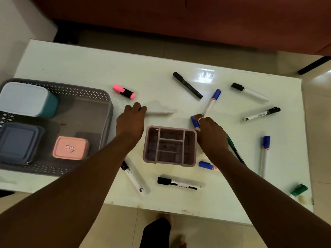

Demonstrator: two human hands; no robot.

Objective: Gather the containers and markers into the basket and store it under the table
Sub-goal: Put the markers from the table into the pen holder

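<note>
While both arms are reaching over the white table (71,68), the grey perforated basket (100,111) is sitting at 9 o'clock, holding three lidded containers: a teal box (26,99) with a pale lid at its far end, a slate-blue box (18,142) nearest the viewer, and a small pink box (70,148) bearing a sticker.

A pink divided organizer (170,146) is standing empty at the centre. Markers are lying scattered from 12 round to 6 o'clock, black, blue and green capped, with a pink highlighter (123,91) at 11 o'clock just beyond the basket's corner.

The left hand (130,120) is closing its fingers on the end of a blurred white marker (161,112). The right hand (211,133), wearing a ring, is gripping a blue-capped marker (194,121) beside the organizer's right edge.
</note>
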